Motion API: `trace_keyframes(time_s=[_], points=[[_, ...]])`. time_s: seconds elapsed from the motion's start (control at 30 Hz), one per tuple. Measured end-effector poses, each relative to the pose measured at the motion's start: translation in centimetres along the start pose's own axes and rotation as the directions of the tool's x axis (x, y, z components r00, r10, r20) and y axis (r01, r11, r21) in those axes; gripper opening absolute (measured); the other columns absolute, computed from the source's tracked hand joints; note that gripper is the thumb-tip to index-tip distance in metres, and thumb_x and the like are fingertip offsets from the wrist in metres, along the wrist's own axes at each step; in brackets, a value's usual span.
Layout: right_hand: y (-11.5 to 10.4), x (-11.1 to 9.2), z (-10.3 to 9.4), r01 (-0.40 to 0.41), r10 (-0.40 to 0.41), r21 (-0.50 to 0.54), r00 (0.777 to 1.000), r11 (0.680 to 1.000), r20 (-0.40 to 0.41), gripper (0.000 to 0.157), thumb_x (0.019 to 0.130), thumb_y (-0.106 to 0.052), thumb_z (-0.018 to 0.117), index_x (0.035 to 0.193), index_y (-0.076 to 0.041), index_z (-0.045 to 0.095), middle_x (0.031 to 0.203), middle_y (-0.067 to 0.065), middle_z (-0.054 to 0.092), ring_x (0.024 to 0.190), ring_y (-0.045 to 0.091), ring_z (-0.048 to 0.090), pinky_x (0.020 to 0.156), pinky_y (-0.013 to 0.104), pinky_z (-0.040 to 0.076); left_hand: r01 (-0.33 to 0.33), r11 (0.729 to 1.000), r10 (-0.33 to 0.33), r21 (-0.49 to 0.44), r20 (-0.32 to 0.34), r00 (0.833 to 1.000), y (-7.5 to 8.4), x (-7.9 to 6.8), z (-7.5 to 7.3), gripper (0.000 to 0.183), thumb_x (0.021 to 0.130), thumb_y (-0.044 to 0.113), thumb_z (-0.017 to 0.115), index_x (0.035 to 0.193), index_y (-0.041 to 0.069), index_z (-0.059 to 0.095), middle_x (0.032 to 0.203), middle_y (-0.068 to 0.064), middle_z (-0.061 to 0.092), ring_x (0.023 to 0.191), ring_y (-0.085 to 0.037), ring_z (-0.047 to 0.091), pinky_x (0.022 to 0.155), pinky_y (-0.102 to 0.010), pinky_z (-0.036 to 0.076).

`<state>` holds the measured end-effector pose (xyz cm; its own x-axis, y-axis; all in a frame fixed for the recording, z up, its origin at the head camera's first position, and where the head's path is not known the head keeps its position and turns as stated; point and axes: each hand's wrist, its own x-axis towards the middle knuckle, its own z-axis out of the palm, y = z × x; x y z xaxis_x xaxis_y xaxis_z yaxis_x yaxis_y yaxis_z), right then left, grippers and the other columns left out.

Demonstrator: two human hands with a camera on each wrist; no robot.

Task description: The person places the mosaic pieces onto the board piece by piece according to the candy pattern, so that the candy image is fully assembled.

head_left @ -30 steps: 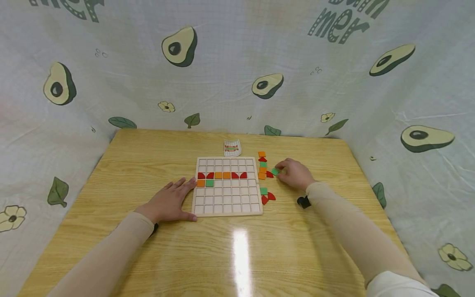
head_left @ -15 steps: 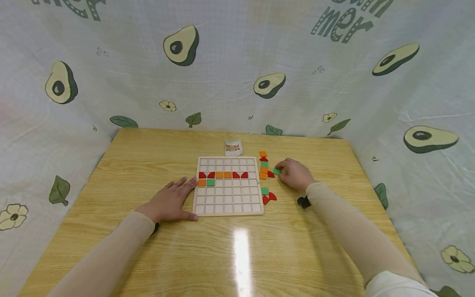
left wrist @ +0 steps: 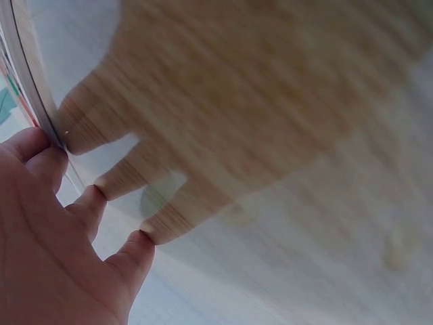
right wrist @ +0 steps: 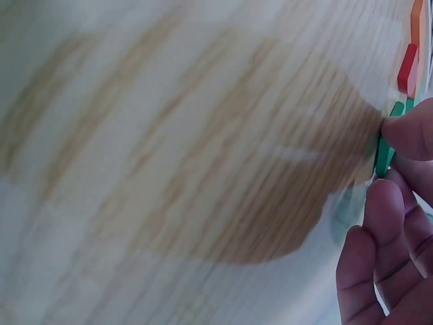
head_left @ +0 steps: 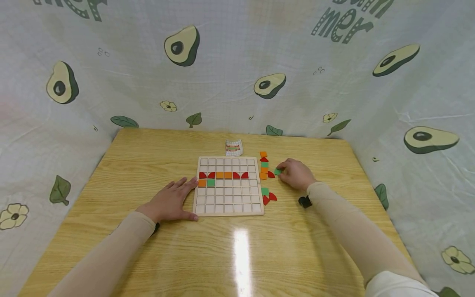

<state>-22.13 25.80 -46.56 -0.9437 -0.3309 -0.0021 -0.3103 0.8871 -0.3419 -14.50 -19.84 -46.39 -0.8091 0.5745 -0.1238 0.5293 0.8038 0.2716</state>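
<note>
My left hand (head_left: pixel 170 201) lies with spread fingers on the table, its fingertips and thumb touching the left edge of a wooden grid board (head_left: pixel 229 208). One board row has red quarter-circle tiles and orange squares; below sit an orange square tile (head_left: pixel 202 182) and a green square tile (head_left: pixel 210 182). To the right of the board, my right hand (head_left: pixel 295 174) pinches another green tile (right wrist: pixel 386 147) between thumb and fingers, low over the table. In the right wrist view a red tile (right wrist: pixel 407 69) is close to it.
Loose orange, red and green tiles (head_left: pixel 264 170) lie in a column along the board's right side. A smaller cluster with red tiles (head_left: pixel 272 196) sits nearer me. Behind the board is a small pattern card (head_left: pixel 234 148). A printed cloth (head_left: pixel 222 82) hangs around the table.
The right hand stays almost in place, while the green tile it pinches shifts and tilts slightly. My left hand remains at the board's edge, and the head view has moved a little.
</note>
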Motion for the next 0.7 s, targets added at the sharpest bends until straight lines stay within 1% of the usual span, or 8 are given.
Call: trace_keyframes(time_s=[0.17, 0.3, 0.5, 0.7], points=[[0.3, -0.1, -0.2, 0.0, 0.0, 0.013, 1.0, 1.0, 0.0, 0.029, 0.088, -0.02, 0.074, 0.114, -0.008, 0.074, 0.106, 0.007, 0.065, 0.09, 0.025, 0.063, 0.085, 0.047, 0.052, 0.002, 1.0, -0.002, -0.012, 0.001, 1.0, 0.0, 0.0, -0.1, 0.115, 0.074, 0.076, 0.069, 0.158, 0.007, 0.029, 0.163, -0.009, 0.024, 0.147, -0.039, 0.021, 0.113, -0.063, 0.021], [0.7, -0.3, -0.3, -0.012, 0.013, 0.029, 1.0, 1.0, -0.009, 0.029, 0.087, -0.02, 0.074, 0.114, -0.008, 0.074, 0.106, 0.007, 0.065, 0.09, 0.025, 0.062, 0.085, 0.047, 0.052, 0.006, 1.0, -0.005, -0.003, 0.013, 1.0, 0.0, -0.1, -0.1, 0.116, 0.074, 0.077, 0.068, 0.158, 0.008, 0.028, 0.163, -0.008, 0.023, 0.148, -0.038, 0.02, 0.113, -0.062, 0.02], [1.2, -0.5, -0.5, -0.043, 0.044, 0.051, 0.999, 0.998, -0.011, 0.026, 0.088, -0.02, 0.074, 0.112, -0.009, 0.074, 0.105, 0.006, 0.065, 0.082, 0.023, 0.059, 0.078, 0.043, 0.052, 0.003, 1.0, -0.003, 0.003, 0.014, 1.0, 0.0, 0.0, -0.1, 0.116, 0.074, 0.077, 0.067, 0.158, 0.008, 0.027, 0.164, -0.008, 0.023, 0.148, -0.037, 0.02, 0.114, -0.062, 0.02], [0.8, -0.6, -0.8, -0.032, 0.033, 0.054, 0.999, 0.998, -0.021, 0.025, 0.088, -0.02, 0.076, 0.111, -0.01, 0.075, 0.102, 0.005, 0.064, 0.078, 0.022, 0.056, 0.074, 0.039, 0.05, 0.004, 1.0, -0.004, 0.006, 0.013, 1.0, 0.0, 0.0, -0.1, 0.116, 0.074, 0.077, 0.067, 0.158, 0.008, 0.028, 0.163, -0.008, 0.023, 0.148, -0.038, 0.02, 0.113, -0.062, 0.02]])
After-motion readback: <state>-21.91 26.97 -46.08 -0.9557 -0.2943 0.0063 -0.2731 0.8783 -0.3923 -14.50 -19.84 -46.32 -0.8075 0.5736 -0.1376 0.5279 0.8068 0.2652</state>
